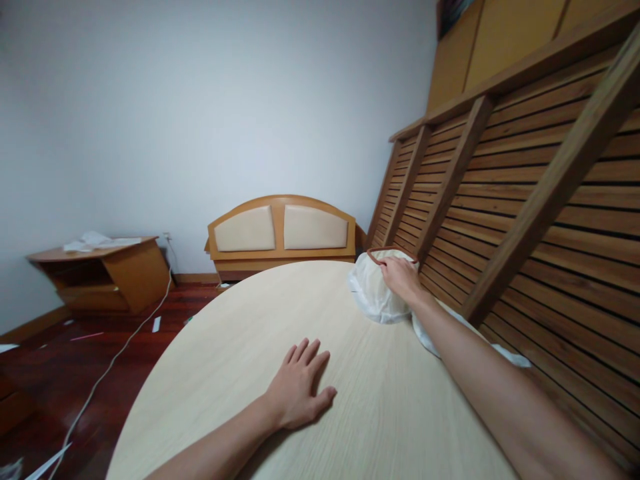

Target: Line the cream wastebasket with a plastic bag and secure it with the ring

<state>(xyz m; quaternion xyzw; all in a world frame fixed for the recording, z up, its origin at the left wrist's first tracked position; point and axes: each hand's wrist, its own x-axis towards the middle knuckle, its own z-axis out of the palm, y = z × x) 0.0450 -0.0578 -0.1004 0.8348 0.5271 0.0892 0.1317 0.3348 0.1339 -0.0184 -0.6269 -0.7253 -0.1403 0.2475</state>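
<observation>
L hand [299, 388] flat on table [240, 347], fingers spread, prob. bracing. R hand [400, 277] pinches brown rim of white bag [374, 293] at far table edge, by slatted bed frame [525, 200], holding it upright.

Left hand [299, 387] flat, palm down, on pale round tabletop [240, 347]. Right hand [400, 277] on top of white bag [373, 293] with brown rim at tabletop's far right edge. Slatted wooden frame [525, 200] leaning just behind; headboard [281, 230] against wall.

Bare tabletop [240, 333] between hands, white bag [373, 293] and slatted frame [525, 200] blocking right
</observation>
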